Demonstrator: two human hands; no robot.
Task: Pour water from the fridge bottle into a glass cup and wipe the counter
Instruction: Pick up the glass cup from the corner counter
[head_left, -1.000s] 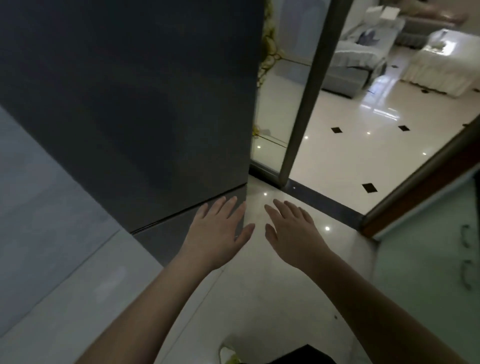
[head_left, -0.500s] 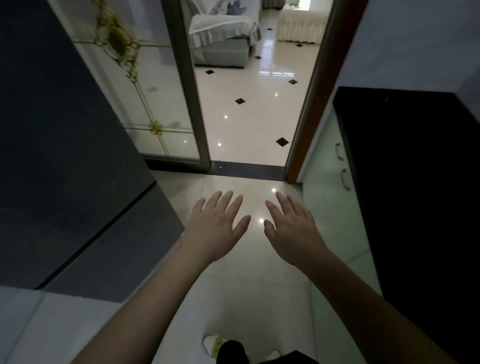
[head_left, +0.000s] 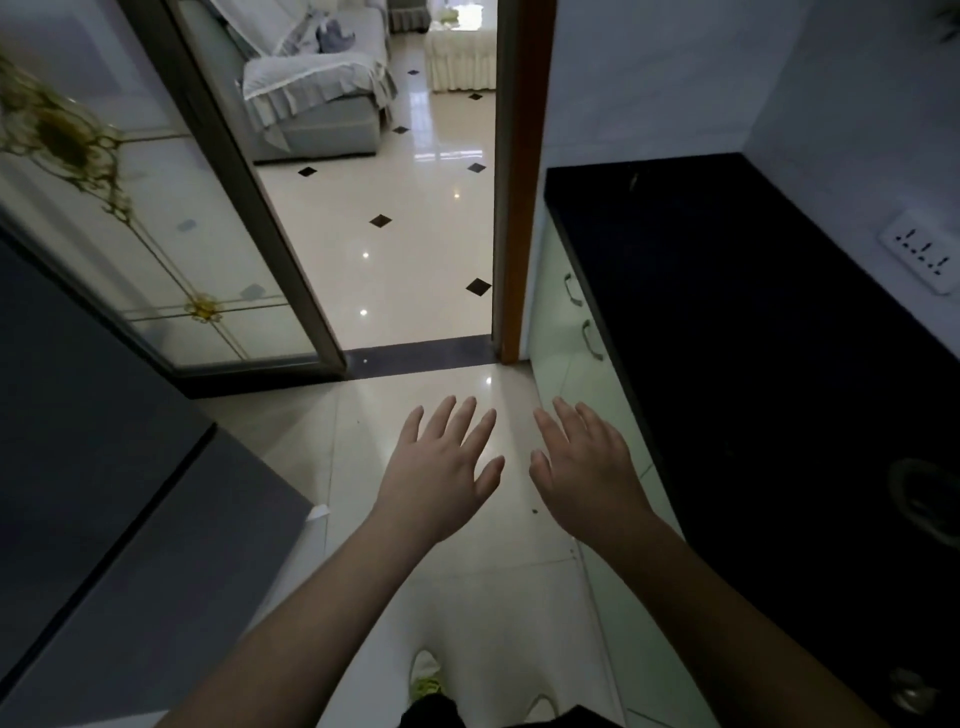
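The view swings off the dark grey fridge (head_left: 93, 467) toward the black table (head_left: 753, 338); left hand (head_left: 441, 467) and right hand (head_left: 587, 467) hover, fingers spread wide, empty — bottle not fetched yet.

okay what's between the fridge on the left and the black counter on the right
In the head view, glossy pale floor tiles fill the stretch between the grey fridge and the black counter. The left hand and right hand hover over them, holding nothing.
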